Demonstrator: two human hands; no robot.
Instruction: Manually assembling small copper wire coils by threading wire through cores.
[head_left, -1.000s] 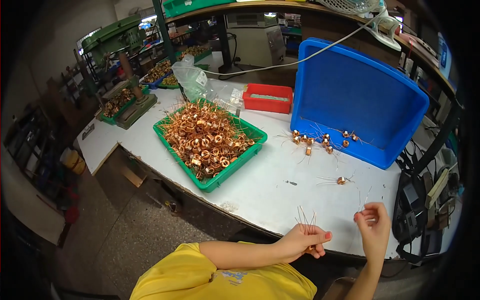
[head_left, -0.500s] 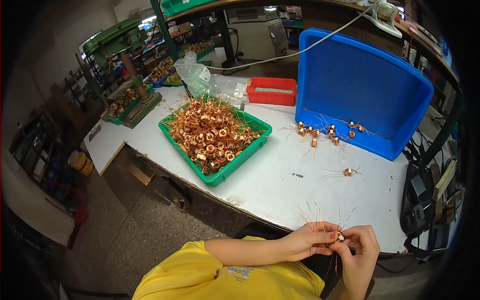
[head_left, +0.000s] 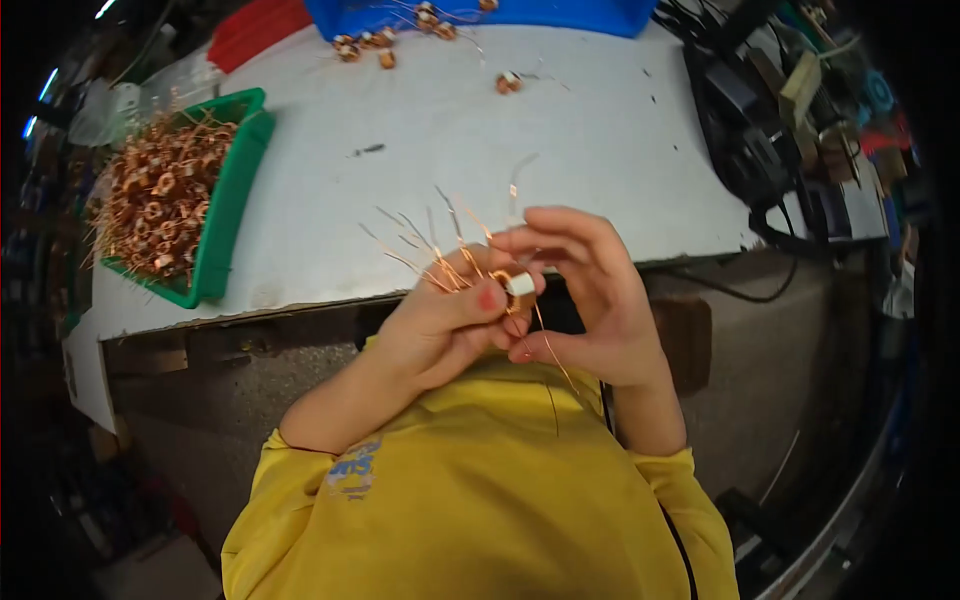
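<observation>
My left hand (head_left: 435, 325) pinches a copper-wound toroid coil (head_left: 520, 287) with a white band between thumb and fingers. Several thin copper leads fan out above this hand, and whether they belong to further coils in the palm is hidden. Two long leads hang below the coil. Close on its right side is my right hand (head_left: 612, 315), its fingers curved and apart, thumb below the coil and index finger above. I cannot tell whether those fingertips touch the coil or a lead. Both hands are just in front of the white table's (head_left: 430, 200) near edge.
A green tray (head_left: 232, 205) heaped with copper coils stands at the left. One coil (head_left: 508, 82) lies alone on the table; several others (head_left: 386, 58) lie by a blue bin (head_left: 590, 18). A red box (head_left: 258, 32) is far left, a black device with cables (head_left: 745, 140) right.
The view has swung down and to the right, so both hands appear larger and nearer the middle. My right thumb and fingers have spread away from the coil, which stays in my left hand.
</observation>
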